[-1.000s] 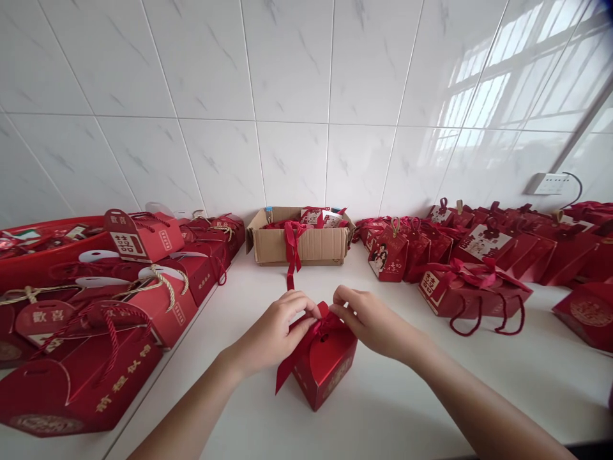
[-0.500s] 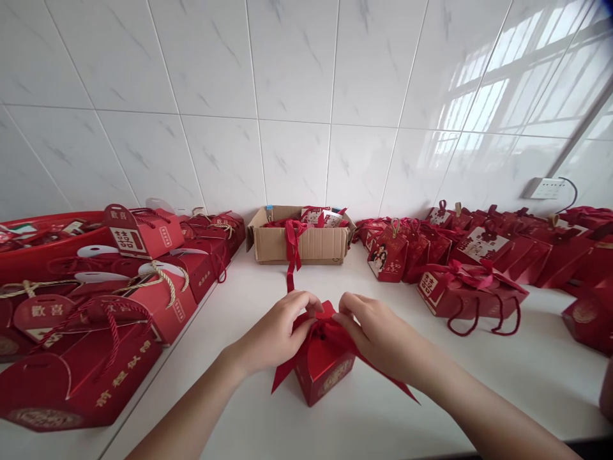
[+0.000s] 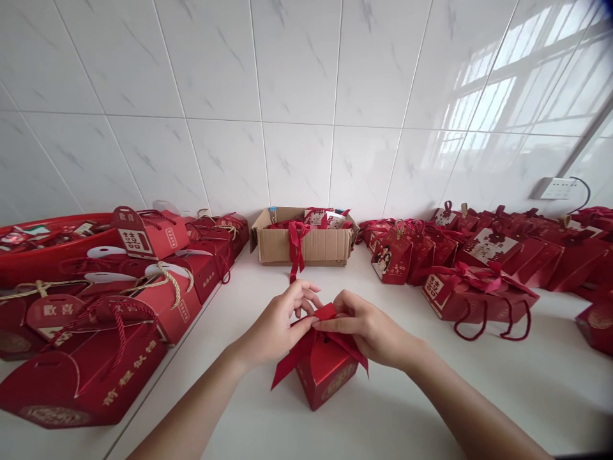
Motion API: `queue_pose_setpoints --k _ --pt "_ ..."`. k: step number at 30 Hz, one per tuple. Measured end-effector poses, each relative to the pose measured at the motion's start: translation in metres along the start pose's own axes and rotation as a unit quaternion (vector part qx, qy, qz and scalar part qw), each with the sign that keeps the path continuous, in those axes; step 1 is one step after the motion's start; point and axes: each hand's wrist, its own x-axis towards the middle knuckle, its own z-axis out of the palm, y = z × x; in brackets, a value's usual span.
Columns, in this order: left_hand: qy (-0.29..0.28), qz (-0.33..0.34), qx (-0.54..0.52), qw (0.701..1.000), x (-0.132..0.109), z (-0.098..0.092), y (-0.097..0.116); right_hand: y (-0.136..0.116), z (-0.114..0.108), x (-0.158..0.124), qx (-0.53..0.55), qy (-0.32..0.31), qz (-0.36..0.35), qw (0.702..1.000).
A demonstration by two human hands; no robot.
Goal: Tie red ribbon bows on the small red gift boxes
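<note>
A small red gift box [image 3: 328, 374] with a gold round print stands on the white table in front of me. Red ribbon [image 3: 290, 364] is drawn around its top, and its tails hang down on both sides. From the left, my left hand [image 3: 280, 326] pinches the ribbon at the box's top between thumb and index finger, its other fingers raised and apart. My right hand [image 3: 371, 326] closes on the ribbon from the right, thumb and fingertips at the top flap. The ribbon's crossing point is partly hidden behind the fingers.
An open cardboard box [image 3: 306, 248] with ribbon hanging over its front stands against the tiled wall. Red gift boxes [image 3: 119, 377] crowd the left, beside a red basin [image 3: 62, 237] of wrapped sweets. More red boxes [image 3: 474, 300] fill the right, near a wall socket [image 3: 554, 188].
My right hand has moved slightly inward, and its ribbon tail now hangs shorter beside the box. The left hand's other fingers have lifted and spread. The view has shifted slightly.
</note>
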Motion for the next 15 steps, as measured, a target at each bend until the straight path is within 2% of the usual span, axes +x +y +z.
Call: queue_pose_setpoints --k 6,10,15 --pt "0.013 -0.007 0.067 0.998 0.0011 -0.0016 0.0039 0.0017 0.0026 -0.0005 -0.049 -0.01 -0.036 0.998" --pt "0.018 -0.004 0.092 0.996 0.0013 -0.004 0.0035 0.0056 0.0068 -0.0039 -0.011 -0.006 -0.039 0.999" --pt "-0.021 -0.019 0.073 0.997 0.0001 -0.0037 0.0022 0.0072 0.0101 -0.0066 0.036 -0.003 -0.016 0.999"
